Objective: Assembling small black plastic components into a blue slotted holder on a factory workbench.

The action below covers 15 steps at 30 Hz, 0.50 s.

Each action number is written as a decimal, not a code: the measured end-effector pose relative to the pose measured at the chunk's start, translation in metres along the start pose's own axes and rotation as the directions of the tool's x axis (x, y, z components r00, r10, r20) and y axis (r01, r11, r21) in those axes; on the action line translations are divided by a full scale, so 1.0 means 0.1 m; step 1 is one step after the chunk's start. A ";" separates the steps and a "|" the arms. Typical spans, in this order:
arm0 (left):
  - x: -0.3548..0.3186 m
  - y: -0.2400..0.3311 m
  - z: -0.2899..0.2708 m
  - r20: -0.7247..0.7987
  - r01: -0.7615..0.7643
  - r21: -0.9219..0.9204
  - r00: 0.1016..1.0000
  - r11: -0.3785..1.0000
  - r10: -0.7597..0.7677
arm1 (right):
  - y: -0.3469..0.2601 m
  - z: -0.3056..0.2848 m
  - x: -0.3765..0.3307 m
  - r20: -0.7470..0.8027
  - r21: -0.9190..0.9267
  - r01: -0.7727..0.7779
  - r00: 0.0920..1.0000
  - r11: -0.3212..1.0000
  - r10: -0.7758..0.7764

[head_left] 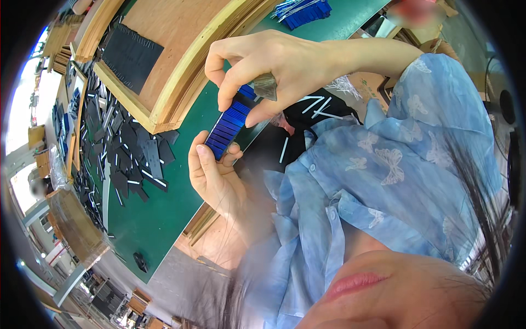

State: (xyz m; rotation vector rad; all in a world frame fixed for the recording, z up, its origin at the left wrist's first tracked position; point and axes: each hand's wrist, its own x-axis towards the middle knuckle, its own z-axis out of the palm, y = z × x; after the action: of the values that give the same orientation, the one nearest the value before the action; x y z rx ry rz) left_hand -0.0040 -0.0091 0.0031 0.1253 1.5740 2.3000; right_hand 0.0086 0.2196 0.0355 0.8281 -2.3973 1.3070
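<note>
A shiny blue banded strip [226,127], crossed by dark lines and resembling a row of small solar cells, is held up between my two hands. My left hand [216,172] grips its lower end, thumb and fingers closed round it. From above, my right hand [274,68] pinches the upper end between fingers and thumb. A grey-brown pointed piece [266,86] shows between the right thumb and forefinger; its kind is unclear. The fingers partly hide the strip's upper end.
The green tabletop [159,219] bears a heap of black pieces and white strips [126,142]. A wooden frame [170,109] stands beside it, with a dark sheet [131,57]. Farther back lies a stack of blue pieces [307,12]. White sticks [323,107] rest on black cloth near me.
</note>
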 end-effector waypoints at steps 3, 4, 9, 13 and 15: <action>0.00 0.01 0.00 -0.008 -0.003 -0.001 1.000 1.000 0.003 | 0.01 0.00 0.02 0.000 -0.010 0.006 1.000 1.000 -0.006; 0.00 0.01 0.00 -0.012 -0.006 0.003 1.000 1.000 0.007 | 0.01 -0.01 0.02 0.006 -0.021 0.010 1.000 1.000 -0.010; -0.02 0.03 -0.01 0.002 -0.029 -0.004 1.000 1.000 0.029 | -0.03 -0.02 0.01 0.027 -0.024 -0.051 0.998 0.998 0.052; -0.09 0.05 0.07 -0.023 -0.106 0.100 0.994 0.989 0.109 | -0.06 0.04 0.04 0.011 0.159 -0.318 0.947 0.935 0.320; -0.13 0.05 0.14 -0.063 -0.132 0.173 0.987 0.976 0.145 | 0.03 0.07 0.07 0.046 0.083 -0.336 0.942 0.938 0.333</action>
State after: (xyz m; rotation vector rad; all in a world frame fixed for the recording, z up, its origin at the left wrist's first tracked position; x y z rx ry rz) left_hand 0.0108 -0.0030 0.0151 0.1983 1.8524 2.2955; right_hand 0.0018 0.2126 0.0331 0.4757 -2.6039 1.5443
